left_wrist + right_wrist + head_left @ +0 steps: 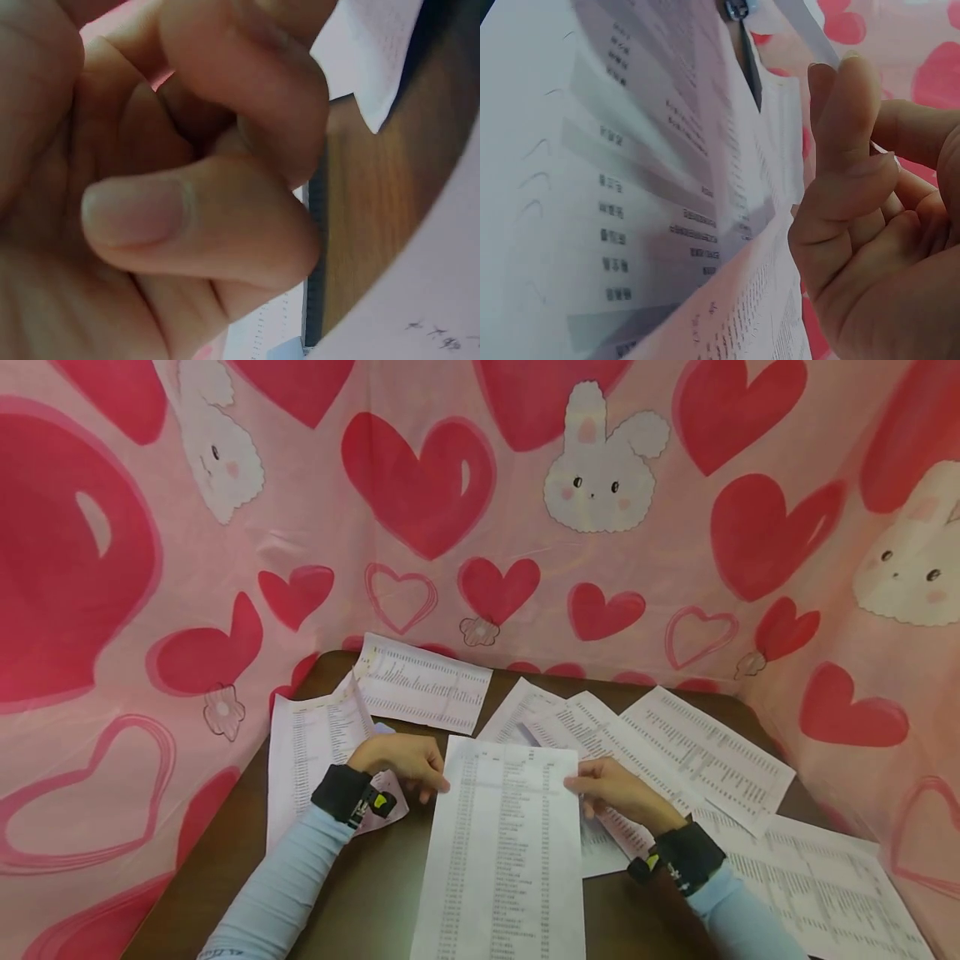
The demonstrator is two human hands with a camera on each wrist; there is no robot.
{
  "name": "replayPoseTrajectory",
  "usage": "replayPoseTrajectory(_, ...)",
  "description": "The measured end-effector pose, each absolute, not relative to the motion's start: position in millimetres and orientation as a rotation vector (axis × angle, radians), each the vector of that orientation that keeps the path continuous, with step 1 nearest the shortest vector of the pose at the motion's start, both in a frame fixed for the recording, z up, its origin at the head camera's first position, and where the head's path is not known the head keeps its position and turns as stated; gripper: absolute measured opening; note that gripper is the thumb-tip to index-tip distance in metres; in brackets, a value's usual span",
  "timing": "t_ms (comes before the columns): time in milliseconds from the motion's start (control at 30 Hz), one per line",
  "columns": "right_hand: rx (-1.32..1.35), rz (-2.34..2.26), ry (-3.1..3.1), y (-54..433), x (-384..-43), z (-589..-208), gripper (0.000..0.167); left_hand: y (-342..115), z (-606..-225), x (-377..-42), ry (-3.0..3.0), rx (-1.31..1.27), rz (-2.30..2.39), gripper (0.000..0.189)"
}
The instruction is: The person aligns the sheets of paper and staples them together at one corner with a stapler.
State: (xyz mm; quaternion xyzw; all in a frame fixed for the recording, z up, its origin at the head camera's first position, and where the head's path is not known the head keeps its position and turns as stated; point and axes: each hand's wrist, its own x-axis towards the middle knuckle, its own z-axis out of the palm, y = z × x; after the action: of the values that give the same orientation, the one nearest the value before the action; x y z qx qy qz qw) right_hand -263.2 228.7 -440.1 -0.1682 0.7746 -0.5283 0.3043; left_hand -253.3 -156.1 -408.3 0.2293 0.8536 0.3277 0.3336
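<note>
1 printed sheet (502,847), edges pinched by left hand (401,762) and right hand (626,793); column text (513,868) illegible.

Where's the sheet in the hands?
Head view, bottom centre: the sheet is between the left hand and the right hand, pinched at its side edges near the top, with other papers beyond it.

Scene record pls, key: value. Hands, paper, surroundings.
left_hand: left hand holds held sheet by its left edge, near the top
right_hand: right hand pinches its right edge, near the top
held_sheet: printed columns, facing the head camera
papers_left: printed sheets beyond and beside the left hand
papers_right: several overlapping printed pages
surface: brown table
backdrop: pink fabric, hearts and rabbits
print_text: too small to read in head view
</note>
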Motion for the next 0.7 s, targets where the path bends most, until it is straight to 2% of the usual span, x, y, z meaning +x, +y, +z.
replayPoseTrajectory(333,-0.519,-1.28,2.156,217,-265,-444,0.035,-152,-414,-250,2.286,0.538,0.778,0.024)
replayPoseTrajectory(700,-0.445,-1.145,2.276,208,-268,-451,0.029,-151,-430,-255,2.297,0.563,0.716,0.027)
